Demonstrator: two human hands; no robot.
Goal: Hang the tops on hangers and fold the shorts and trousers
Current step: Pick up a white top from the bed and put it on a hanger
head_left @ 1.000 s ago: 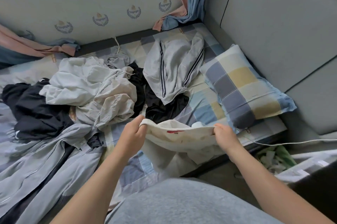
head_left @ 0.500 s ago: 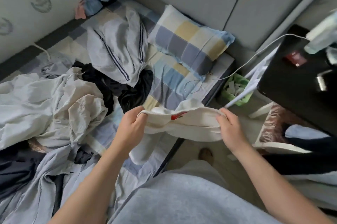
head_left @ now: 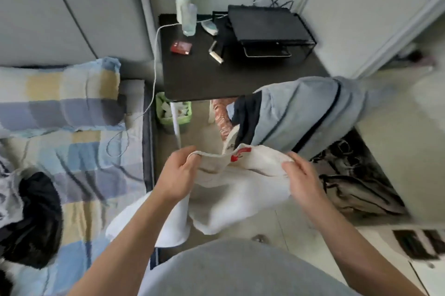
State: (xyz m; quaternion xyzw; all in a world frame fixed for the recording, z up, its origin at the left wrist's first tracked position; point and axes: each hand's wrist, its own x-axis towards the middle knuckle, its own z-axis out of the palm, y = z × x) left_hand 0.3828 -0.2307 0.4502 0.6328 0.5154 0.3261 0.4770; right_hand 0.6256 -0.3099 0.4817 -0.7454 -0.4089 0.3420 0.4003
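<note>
the checked bed (head_left: 101, 165) lies to our left and the black table (head_left: 216, 79) ahead. we hold the white top (head_left: 240, 189) over the floor, our left hand (head_left: 178, 175) and right hand (head_left: 303, 180) each gripping its upper edge with curled fingers.

Left hand (head_left: 179, 173): fingers curled, pinching the top edge of the white garment (head_left: 240, 189).
Right hand (head_left: 301, 175): thumb laid on top, gripping the same edge.
Forearms: bare, stretched forward, hands level and apart.
</note>
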